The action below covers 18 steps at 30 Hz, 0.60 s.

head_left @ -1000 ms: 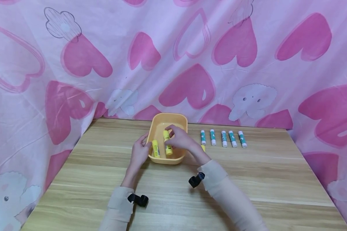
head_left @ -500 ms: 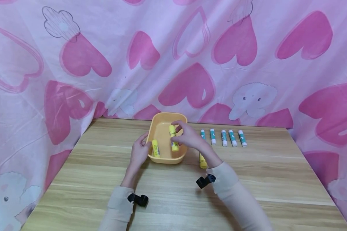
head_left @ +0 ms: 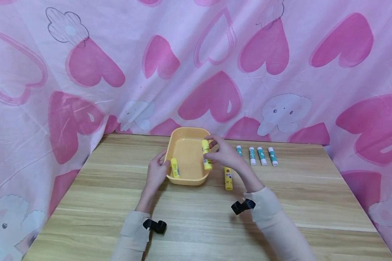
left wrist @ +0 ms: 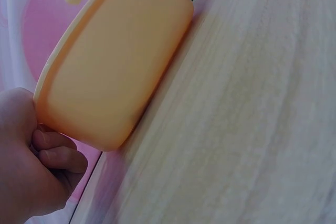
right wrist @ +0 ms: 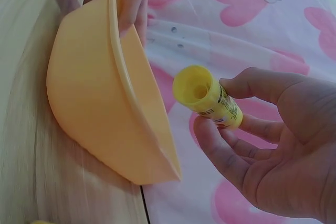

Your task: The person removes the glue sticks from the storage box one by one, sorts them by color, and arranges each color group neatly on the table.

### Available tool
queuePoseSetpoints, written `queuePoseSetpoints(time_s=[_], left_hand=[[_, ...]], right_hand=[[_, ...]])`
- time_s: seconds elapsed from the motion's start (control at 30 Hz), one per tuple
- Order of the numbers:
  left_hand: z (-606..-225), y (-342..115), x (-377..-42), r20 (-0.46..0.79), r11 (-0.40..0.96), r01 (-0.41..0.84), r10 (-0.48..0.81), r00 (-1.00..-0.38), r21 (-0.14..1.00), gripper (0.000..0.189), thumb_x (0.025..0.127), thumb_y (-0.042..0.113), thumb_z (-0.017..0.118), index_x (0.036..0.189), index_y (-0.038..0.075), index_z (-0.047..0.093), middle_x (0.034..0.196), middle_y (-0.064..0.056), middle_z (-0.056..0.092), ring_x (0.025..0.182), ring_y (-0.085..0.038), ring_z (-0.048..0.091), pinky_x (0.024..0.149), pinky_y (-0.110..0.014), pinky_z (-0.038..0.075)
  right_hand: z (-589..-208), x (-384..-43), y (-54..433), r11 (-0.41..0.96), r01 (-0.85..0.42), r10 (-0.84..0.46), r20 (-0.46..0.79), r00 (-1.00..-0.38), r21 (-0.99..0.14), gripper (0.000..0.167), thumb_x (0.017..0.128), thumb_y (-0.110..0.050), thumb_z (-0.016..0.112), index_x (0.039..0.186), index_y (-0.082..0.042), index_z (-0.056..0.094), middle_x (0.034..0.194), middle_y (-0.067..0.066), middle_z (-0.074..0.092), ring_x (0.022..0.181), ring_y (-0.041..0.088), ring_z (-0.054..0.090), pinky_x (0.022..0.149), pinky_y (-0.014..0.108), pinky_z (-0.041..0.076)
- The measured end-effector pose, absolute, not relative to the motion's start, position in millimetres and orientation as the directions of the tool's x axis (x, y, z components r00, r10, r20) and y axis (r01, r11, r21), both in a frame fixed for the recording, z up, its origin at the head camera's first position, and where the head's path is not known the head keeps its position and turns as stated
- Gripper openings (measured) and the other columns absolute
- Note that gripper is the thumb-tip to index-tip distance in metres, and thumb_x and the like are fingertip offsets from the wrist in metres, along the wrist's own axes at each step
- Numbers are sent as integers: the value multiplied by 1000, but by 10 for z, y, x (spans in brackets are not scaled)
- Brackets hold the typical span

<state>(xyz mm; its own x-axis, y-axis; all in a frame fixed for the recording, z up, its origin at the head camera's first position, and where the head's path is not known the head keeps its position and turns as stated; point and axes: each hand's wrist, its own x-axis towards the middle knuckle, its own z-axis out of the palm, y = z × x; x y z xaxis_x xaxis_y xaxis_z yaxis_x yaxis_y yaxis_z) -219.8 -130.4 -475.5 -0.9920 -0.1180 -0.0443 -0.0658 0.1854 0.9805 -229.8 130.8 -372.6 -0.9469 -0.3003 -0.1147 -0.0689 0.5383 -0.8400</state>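
Observation:
An orange-yellow plastic basin point(head_left: 190, 181) stands on the table. My left hand point(head_left: 157, 173) grips its left rim, thumb over the edge and fingers curled outside, as the left wrist view shows point(left wrist: 31, 161). Inside the basin, near that hand, lies a yellow glue stick point(head_left: 175, 168). Between thumb and fingers my right hand point(head_left: 223, 154) pinches another yellow glue stick point(head_left: 207, 155) above the basin's right rim. In the right wrist view this glue stick point(right wrist: 210, 95) is clear of the basin, its hollow end facing the camera. A third yellow glue stick point(head_left: 228, 179) lies on the table below the right hand.
Several white-and-teal glue sticks point(head_left: 261, 156) lie in a row on the wooden table point(head_left: 300, 206), right of the right hand, which partly covers the row. Behind the table's back edge hangs a pink curtain point(head_left: 212, 58) with hearts.
My right hand has lifted the yellow glue stick from inside the basin and carried it right to the rim. The left hand has kept its grip. The glue stick on the table has come into view.

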Motion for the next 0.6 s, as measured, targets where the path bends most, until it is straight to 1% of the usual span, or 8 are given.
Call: queuePoseSetpoints(time_s=[0.2, 0.33, 0.43, 0.53, 0.6], left_hand=[[-4755, -1304, -2198, -47, 191, -69, -119, -992, 979, 55, 93, 10, 57, 147, 13, 48, 98, -25, 73, 53, -16, 57, 44, -21, 44], [-4759, -1305, -2197, -48, 191, -71, -121, -991, 979, 55, 93, 11, 57, 147, 13, 48, 99, -24, 73, 55, -19, 60, 44, -22, 46], [-4765, -1307, -2198, -45, 191, -68, -121, -992, 979, 55, 93, 11, 56, 147, 13, 48, 100, -24, 73, 56, -21, 61, 44, -22, 45], [-4770, -1309, -2202, -40, 194, -63, -119, -992, 979, 55, 93, 12, 56, 148, 12, 48, 101, -24, 73, 56, -22, 60, 44, -22, 45], [-4769, -1309, -2203, -38, 198, -61, -120, -992, 978, 55, 93, 12, 56, 148, 12, 47, 100, -24, 73, 54, -20, 58, 43, -22, 44]], right_hand=[[-3743, -2259, 1469, 524, -69, -288, -100, -952, -849, 66, 87, -21, 74, 146, -17, 43, 123, 13, 52, 86, 25, 66, 70, 33, 61], [-3746, -2227, 1571, 529, -55, -268, -105, -958, -847, 65, 86, -22, 74, 144, -19, 45, 123, 13, 52, 84, 26, 66, 70, 36, 61], [-3763, -2212, 1649, 549, -42, -247, -114, -962, -835, 64, 86, -24, 75, 143, -21, 45, 122, 11, 52, 83, 26, 66, 74, 41, 61], [-3805, -2209, 1728, 560, -43, -234, -108, -966, -827, 66, 86, -26, 76, 144, -19, 45, 122, 11, 53, 83, 25, 66, 76, 45, 60], [-3833, -2205, 1783, 564, -48, -234, -104, -967, -825, 68, 86, -26, 75, 145, -17, 44, 123, 13, 53, 84, 25, 65, 76, 44, 61]])
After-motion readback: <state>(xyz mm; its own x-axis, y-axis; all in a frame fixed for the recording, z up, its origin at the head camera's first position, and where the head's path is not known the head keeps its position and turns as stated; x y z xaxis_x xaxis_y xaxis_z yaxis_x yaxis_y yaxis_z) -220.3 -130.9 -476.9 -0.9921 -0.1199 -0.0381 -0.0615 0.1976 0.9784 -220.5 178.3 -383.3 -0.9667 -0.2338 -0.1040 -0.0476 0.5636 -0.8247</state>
